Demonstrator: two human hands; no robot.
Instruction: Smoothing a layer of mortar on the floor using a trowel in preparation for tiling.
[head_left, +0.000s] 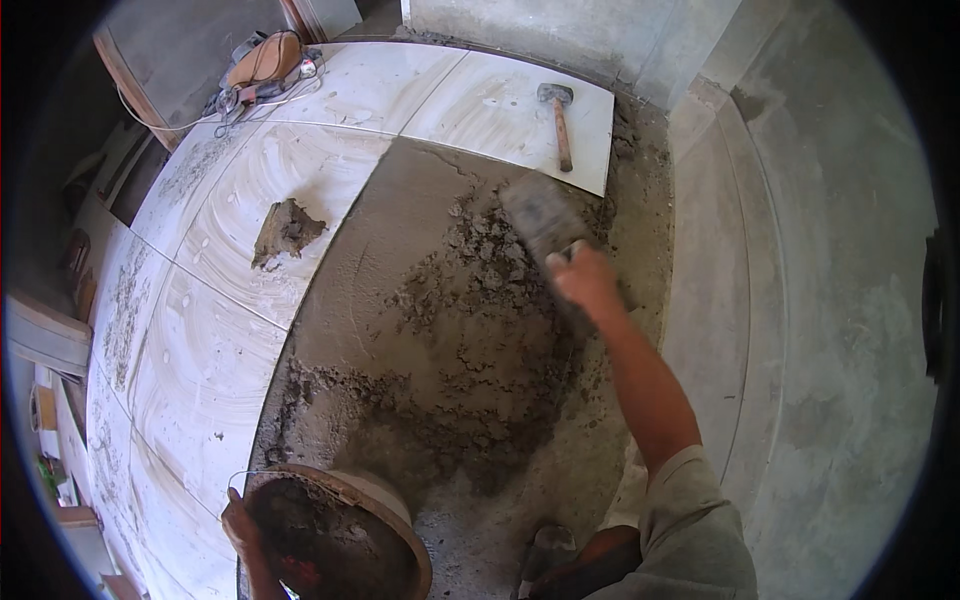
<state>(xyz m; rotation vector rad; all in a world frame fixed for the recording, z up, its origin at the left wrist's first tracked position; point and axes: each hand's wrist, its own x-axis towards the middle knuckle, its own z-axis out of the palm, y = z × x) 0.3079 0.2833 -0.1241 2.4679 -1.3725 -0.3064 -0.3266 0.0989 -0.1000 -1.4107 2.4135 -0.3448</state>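
Note:
My right hand [585, 275] grips the handle of a rectangular, mortar-coated float [536, 215], which is blurred and held over crumbly wet mortar [450, 350] at the right of the unfinished floor patch. At the lower left, my left hand [238, 520] is closed on the wire handle of a round bucket [410, 555] with dark mortar inside and a red patch near its bottom. A piece of mortar-caked material [285, 232] lies on the white tiles [230, 360] left of the patch. A rubber mallet [555, 100] with a wooden handle rests on the top right tile.
An orange-brown bag or case with power tools and cables [262, 65] lies at the back left edge. Grey plastered walls [830, 300] stand at the right and back [520, 30]. My foot [545, 555] shows at the bottom. Door frames [135, 80] and clutter line the left.

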